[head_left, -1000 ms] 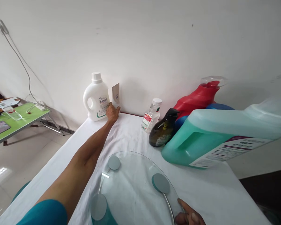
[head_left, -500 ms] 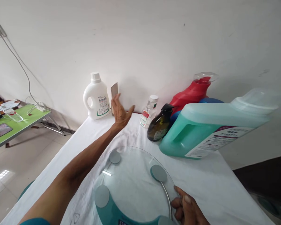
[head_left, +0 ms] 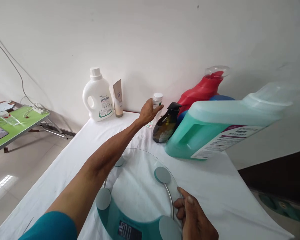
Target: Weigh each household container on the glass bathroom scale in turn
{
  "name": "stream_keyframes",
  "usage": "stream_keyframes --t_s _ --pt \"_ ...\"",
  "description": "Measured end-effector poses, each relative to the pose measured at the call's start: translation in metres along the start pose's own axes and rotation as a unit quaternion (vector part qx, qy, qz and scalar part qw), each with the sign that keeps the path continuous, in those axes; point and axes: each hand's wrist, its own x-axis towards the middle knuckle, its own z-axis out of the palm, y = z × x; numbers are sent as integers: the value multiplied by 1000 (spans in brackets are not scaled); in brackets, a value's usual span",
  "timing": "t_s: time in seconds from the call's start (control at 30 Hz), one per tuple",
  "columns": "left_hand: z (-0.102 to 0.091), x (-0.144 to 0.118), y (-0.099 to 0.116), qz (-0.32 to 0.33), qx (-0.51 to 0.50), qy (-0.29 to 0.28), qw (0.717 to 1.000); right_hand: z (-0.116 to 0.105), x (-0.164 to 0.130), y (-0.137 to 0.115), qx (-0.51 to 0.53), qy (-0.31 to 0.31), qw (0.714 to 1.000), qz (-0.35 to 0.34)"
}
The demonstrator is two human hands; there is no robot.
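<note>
My left hand (head_left: pixel 148 112) reaches across to a small clear bottle with a white cap (head_left: pixel 158 96); its thumb crosses the front of the bottle and its fingers curl at the side, closed on it, though the fingertips are partly hidden. At the near edge, my right hand (head_left: pixel 195 214) grips the rim of a round glass bathroom scale (head_left: pixel 137 186), fingers bent against the edge. The scale lies on the white cloth, and its display (head_left: pixel 129 230) reads 0.0. Just right of the small bottle stands a dark pump bottle (head_left: pixel 166 126).
On the table's white cloth (head_left: pixel 205 186) stand a white detergent jug (head_left: pixel 98 96) and a beige tube (head_left: pixel 118 100) at the back left. A green jug (head_left: pixel 210 133) and a red bottle (head_left: pixel 202 88) lean at the right. Further left is a green table (head_left: pixel 27 120).
My left hand has moved right, from in front of the beige tube to the small clear bottle, and closed around it. My right hand stays on the scale's rim. The view shifted slightly.
</note>
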Motion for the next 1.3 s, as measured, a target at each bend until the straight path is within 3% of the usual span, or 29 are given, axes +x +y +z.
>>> stream_keyframes --t_s 0.1,0.27,0.4,0.5,0.63,0.77,1.3 --pt "-19 -5 -6 8 -3 55 998 0 3 2 3 -16 1000 -17" --pt "-91 -26 14 81 -8 67 994 2 5 -7 18 -17 999 -48" --pt "-145 -81 54 111 -15 8 994 3 5 -13 18 -25 997 -70" --pt "-165 -139 82 100 -36 -45 993 4 4 -14 21 -25 996 -81" --pt "-172 -206 102 48 -84 -110 989 6 3 -15 28 -24 995 -96" --pt "-171 -243 110 17 -108 -141 984 8 3 -14 28 -22 995 -98" --pt "-160 -271 110 19 -89 -135 987 10 4 -11 19 -23 993 -118"
